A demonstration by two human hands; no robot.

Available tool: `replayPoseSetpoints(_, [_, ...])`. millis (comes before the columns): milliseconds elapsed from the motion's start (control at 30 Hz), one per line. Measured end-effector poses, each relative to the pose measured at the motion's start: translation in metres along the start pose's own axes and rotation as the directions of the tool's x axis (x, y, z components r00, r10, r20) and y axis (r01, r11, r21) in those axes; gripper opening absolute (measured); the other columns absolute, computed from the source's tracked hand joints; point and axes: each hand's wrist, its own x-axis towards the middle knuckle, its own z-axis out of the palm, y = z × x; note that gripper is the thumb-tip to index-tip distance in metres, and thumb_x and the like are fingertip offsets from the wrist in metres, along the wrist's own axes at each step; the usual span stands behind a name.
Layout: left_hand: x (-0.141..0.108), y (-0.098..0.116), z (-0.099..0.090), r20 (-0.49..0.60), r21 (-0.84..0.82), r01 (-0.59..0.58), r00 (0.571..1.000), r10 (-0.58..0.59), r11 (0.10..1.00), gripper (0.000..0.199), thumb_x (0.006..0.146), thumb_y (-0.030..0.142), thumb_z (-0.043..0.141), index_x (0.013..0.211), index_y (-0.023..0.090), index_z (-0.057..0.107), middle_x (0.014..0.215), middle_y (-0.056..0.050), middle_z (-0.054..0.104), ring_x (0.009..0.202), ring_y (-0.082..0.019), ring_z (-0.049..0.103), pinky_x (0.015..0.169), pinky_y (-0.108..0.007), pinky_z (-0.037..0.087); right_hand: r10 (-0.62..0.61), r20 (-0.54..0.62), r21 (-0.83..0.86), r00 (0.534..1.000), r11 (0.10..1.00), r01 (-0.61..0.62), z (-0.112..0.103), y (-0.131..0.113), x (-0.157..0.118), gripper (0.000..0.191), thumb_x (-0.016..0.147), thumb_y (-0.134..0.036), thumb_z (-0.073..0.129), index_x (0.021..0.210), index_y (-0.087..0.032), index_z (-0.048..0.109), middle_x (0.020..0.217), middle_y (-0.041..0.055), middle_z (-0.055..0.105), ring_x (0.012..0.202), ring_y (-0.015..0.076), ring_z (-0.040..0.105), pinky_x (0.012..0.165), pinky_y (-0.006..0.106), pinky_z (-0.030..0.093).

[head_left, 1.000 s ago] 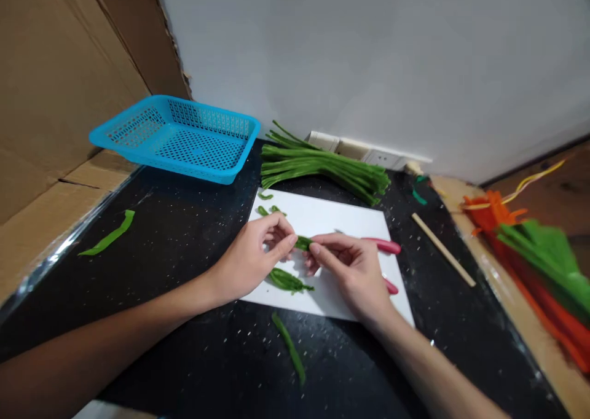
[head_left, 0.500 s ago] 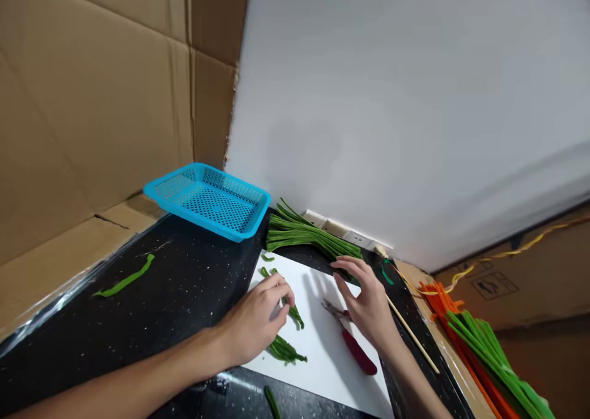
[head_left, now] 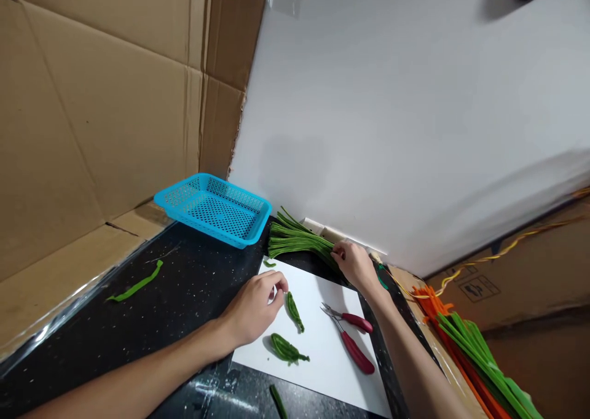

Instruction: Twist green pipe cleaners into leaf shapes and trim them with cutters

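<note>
My right hand (head_left: 354, 263) has its fingers pinched at the right end of a bundle of dark green fuzzy stems (head_left: 297, 239) by the wall; what is between the fingertips is too small to make out. Over the left part of a white sheet (head_left: 322, 370), my left hand (head_left: 258, 302) is curled, thumb and fingertips close together, their contents unclear. Just right of its fingertips lies a looped green piece (head_left: 294, 313), and below it another looped green piece (head_left: 286, 348). Red-handled pliers (head_left: 354, 348) rest with their handles spread on the sheet's right side.
A blue mesh basket (head_left: 216, 213) stands at the back left. A light green strip (head_left: 137, 288) lies on the black table at left. Orange and green stems (head_left: 483, 357) are at the right, near a power strip (head_left: 334, 234) and a twisted yellow cord (head_left: 502, 253).
My right hand has moved from above the pliers up to the stem bundle, and its fingers have closed. My left hand has shifted slightly left, uncovering more of the looped pieces. The view has shifted a little.
</note>
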Motion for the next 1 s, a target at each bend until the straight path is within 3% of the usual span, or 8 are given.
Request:
replayPoseSetpoints(167, [0.002, -0.002, -0.002, -0.036, -0.03, -0.008, 0.999, 0.007, 1.0, 0.016, 0.092, 0.012, 0.052, 0.088, 0.019, 0.066, 0.089, -0.003, 0.071, 0.08, -0.02, 0.063, 0.077, -0.032, 0.046, 0.028, -0.127, 0.059, 0.991, 0.998, -0.021, -0.013, 0.006, -0.011, 0.012, 0.091, -0.013, 0.055, 0.087, -0.02, 0.065, 0.086, 0.0098, 0.069, 0.082, 0.0253, 0.061, 0.072, 0.033, 0.038])
replayPoseSetpoints(300, [0.007, 0.002, -0.008, -0.106, -0.199, 0.085, 0.988, -0.108, 0.976, 0.016, 0.098, 0.024, 0.053, 0.092, 0.018, 0.067, 0.086, -0.004, 0.07, 0.075, -0.019, 0.063, 0.071, -0.03, 0.046, 0.057, -0.204, 0.191, 0.977, 0.981, -0.017, -0.031, 0.003, -0.035, 0.015, 0.101, -0.025, 0.045, 0.1, -0.02, 0.06, 0.085, 0.0074, 0.066, 0.076, 0.023, 0.059, 0.072, 0.034, 0.042])
replayPoseSetpoints(400, [0.01, 0.007, -0.013, -0.191, -0.376, 0.094, 0.966, -0.176, 0.922, 0.022, 0.101, 0.037, 0.055, 0.105, 0.018, 0.065, 0.095, -0.005, 0.07, 0.078, -0.018, 0.064, 0.072, -0.029, 0.048, -0.011, -0.11, 0.329, 0.994, 0.943, 0.047, -0.04, -0.006, -0.061, 0.018, 0.1, -0.034, 0.052, 0.092, -0.021, 0.06, 0.085, 0.0043, 0.067, 0.08, 0.0206, 0.063, 0.075, 0.031, 0.047])
replayPoseSetpoints(500, [0.01, 0.012, -0.015, -0.255, -0.463, 0.037, 0.951, -0.173, 0.885, 0.031, 0.103, 0.048, 0.054, 0.109, 0.019, 0.061, 0.088, -0.003, 0.066, 0.081, -0.017, 0.062, 0.074, -0.028, 0.047, -0.051, 0.033, 0.573, 0.998, 0.819, 0.023, -0.038, -0.014, -0.086, 0.023, 0.098, -0.038, 0.059, 0.088, -0.019, 0.065, 0.085, 0.0041, 0.069, 0.079, 0.0196, 0.062, 0.074, 0.031, 0.047])
replayPoseSetpoints(633, [0.008, 0.014, -0.013, 0.046, -0.602, 0.129, 0.991, -0.127, 0.788, 0.054, 0.104, 0.067, 0.043, 0.106, 0.017, 0.062, 0.073, -0.001, 0.063, 0.064, -0.016, 0.057, 0.063, -0.028, 0.044, 0.119, -0.028, 0.682, 0.992, 0.728, -0.068, -0.024, -0.016, -0.107, 0.019, 0.091, -0.036, 0.069, 0.085, -0.017, 0.069, 0.079, 0.0021, 0.065, 0.072, 0.0172, 0.053, 0.068, 0.03, 0.042])
replayPoseSetpoints(733, [0.004, 0.018, -0.01, 0.296, -0.711, 0.31, 0.946, -0.132, 0.631, 0.062, 0.099, 0.074, 0.044, 0.109, 0.016, 0.064, 0.079, -0.004, 0.066, 0.063, -0.016, 0.059, 0.059, -0.029, 0.045, 0.129, -0.09, 0.638, 0.988, 0.769, -0.043, -0.017, -0.017, -0.115, 0.014, 0.088, -0.031, 0.071, 0.082, -0.018, 0.071, 0.078, 0.0012, 0.064, 0.072, 0.0171, 0.05, 0.068, 0.031, 0.039])
replayPoseSetpoints(833, [0.002, 0.025, -0.01, 0.379, -0.761, 0.426, 0.904, -0.196, 0.49, 0.049, 0.099, 0.066, 0.055, 0.1, 0.017, 0.065, 0.071, -0.001, 0.06, 0.058, -0.014, 0.056, 0.056, -0.026, 0.043, 0.091, -0.114, 0.621, 0.989, 0.783, 0.0, -0.016, -0.02, -0.121, 0.011, 0.089, -0.027, 0.069, 0.082, -0.019, 0.07, 0.077, 0.0003, 0.064, 0.072, 0.0168, 0.051, 0.069, 0.03, 0.039])
replayPoseSetpoints(1000, [0.004, 0.027, -0.013, 0.083, -0.772, 0.272, 0.939, -0.333, 0.574, 0.038, 0.097, 0.04, 0.07, 0.071, 0.017, 0.052, 0.057, 0.005, 0.041, 0.05, -0.007, 0.04, 0.048, -0.019, 0.032, 0.036, -0.123, 0.608, 0.992, 0.793, 0.047, -0.017, -0.02, -0.127, 0.011, 0.093, -0.026, 0.068, 0.083, -0.02, 0.068, 0.078, -0.0002, 0.065, 0.072, 0.0168, 0.051, 0.07, 0.031, 0.041])
